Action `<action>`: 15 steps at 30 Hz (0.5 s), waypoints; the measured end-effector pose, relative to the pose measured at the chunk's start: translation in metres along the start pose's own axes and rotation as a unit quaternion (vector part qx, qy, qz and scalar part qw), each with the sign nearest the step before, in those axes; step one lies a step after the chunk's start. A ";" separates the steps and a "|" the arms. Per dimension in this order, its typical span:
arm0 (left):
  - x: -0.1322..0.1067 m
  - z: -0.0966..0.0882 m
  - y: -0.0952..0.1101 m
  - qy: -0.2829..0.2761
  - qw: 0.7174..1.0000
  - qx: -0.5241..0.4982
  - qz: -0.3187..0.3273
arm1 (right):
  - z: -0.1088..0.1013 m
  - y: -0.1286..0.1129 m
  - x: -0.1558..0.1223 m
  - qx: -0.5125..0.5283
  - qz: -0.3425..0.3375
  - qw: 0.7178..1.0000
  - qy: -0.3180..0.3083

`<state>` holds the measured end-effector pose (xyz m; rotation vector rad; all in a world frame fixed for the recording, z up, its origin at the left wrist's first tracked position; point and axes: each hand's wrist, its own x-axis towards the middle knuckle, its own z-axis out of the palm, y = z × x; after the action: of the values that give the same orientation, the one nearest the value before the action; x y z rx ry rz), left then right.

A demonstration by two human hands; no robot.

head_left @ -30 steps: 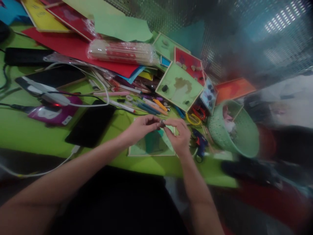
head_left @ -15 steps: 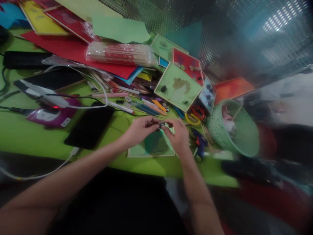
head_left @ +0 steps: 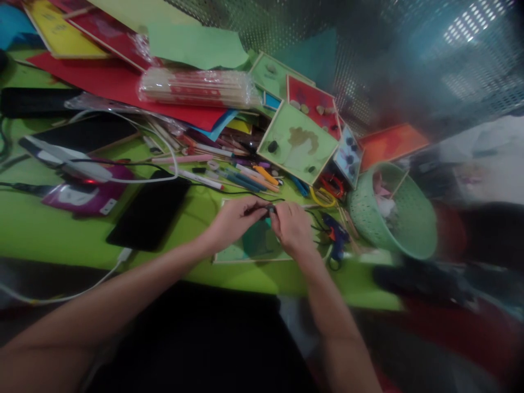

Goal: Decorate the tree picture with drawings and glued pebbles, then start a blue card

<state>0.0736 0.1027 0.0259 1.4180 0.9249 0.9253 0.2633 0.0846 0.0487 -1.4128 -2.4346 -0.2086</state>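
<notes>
From the two hands, a light-green framed panel with a brown blot (head_left: 282,136) lay toward 1 o'clock, a plastic-wrapped bundle of pale sticks (head_left: 196,90) toward 11, and a flat black slab (head_left: 149,213) at 9. A pale-green plastic basket (head_left: 362,210) stood at 3, beyond a dark-blue glue gun (head_left: 338,243) nearer 4 o'clock, all on the bright-green desk (head_left: 53,234).

The left hand (head_left: 235,218) and right hand (head_left: 292,226) partly covered a second light-green panel bearing a dark-green shape (head_left: 229,253), its near edge running 9 to 3 o'clock. Above it, both grips pinched a small dark lump (head_left: 270,209), too hidden to show its long axis or pointing.
</notes>
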 end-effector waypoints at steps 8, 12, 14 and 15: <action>-0.001 0.000 0.003 -0.013 1.000 -0.005 -0.016 | 0.006 0.000 -0.001 -0.017 -0.019 1.000 0.012; -0.001 -0.001 0.005 -0.013 0.999 -0.004 -0.029 | 0.001 0.000 -0.001 0.028 -0.008 0.999 -0.024; -0.001 -0.002 0.007 -0.008 0.999 0.004 -0.033 | -0.001 0.000 0.000 0.044 -0.009 0.998 -0.041; -0.001 -0.003 0.007 -0.009 0.999 0.007 -0.034 | -0.002 0.001 0.000 0.045 -0.010 0.998 -0.046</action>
<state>0.0711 0.1026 0.0330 1.3952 0.9621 0.8557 0.2640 0.0846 0.0502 -1.3872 -2.4992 -0.0377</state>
